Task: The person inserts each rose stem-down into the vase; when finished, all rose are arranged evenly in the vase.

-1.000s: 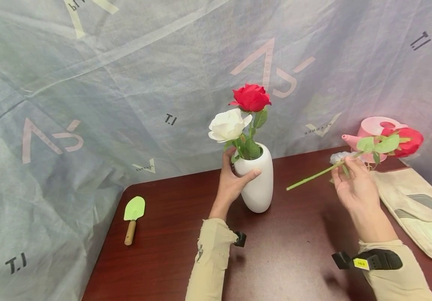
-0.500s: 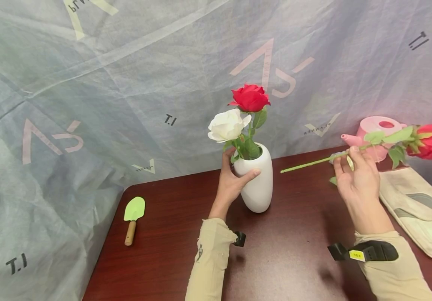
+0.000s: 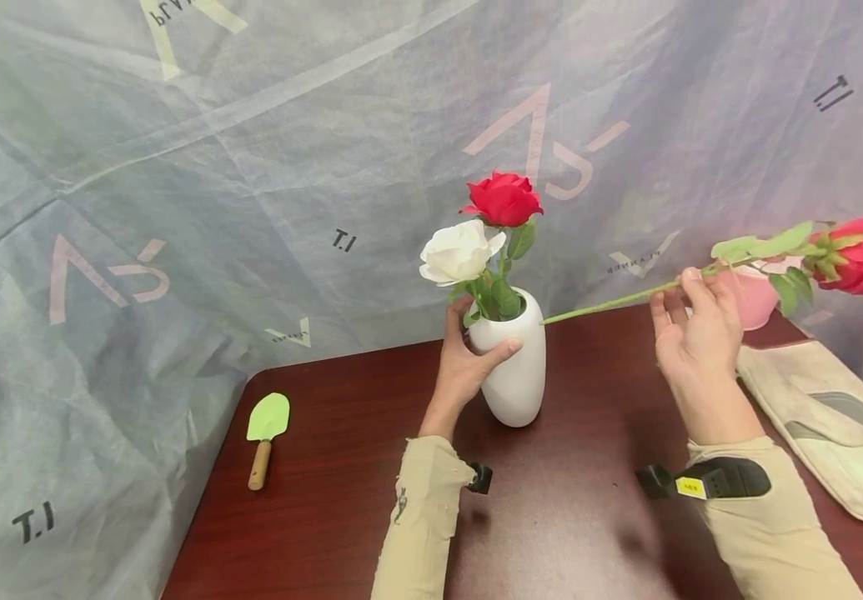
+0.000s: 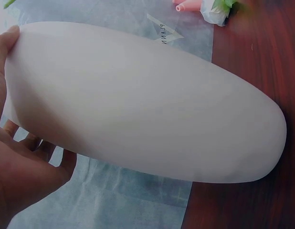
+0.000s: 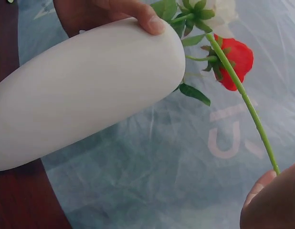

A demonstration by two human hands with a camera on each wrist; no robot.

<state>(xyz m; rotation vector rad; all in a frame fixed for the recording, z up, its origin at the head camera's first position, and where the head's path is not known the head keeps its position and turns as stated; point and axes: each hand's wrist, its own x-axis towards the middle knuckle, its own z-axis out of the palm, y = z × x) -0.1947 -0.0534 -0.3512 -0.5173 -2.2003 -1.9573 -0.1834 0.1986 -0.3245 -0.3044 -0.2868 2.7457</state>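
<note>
A white vase [image 3: 514,375] stands on the dark red-brown table, holding a white rose [image 3: 461,252] and a red rose [image 3: 504,200]. My left hand [image 3: 464,362] grips the vase near its rim, thumb across the front; in the left wrist view the fingers curl round its upper end. My right hand [image 3: 704,333] pinches the green stem of another red rose [image 3: 862,257] between thumb and fingers. This rose lies almost level, its bloom to the right. In the head view its stem end overlaps the vase's right edge; the right wrist view has it beside the vase's mouth.
A small green trowel [image 3: 268,417] with a wooden handle lies at the table's left. On the right are pale work gloves [image 3: 814,417] and a pink watering can [image 3: 754,296], partly hidden by the held rose. A grey printed cloth [image 3: 288,167] hangs behind the table.
My right hand has moved left and up with the red rose, bringing its stem end from well right of the vase to its edge. The left hand stays on the vase.
</note>
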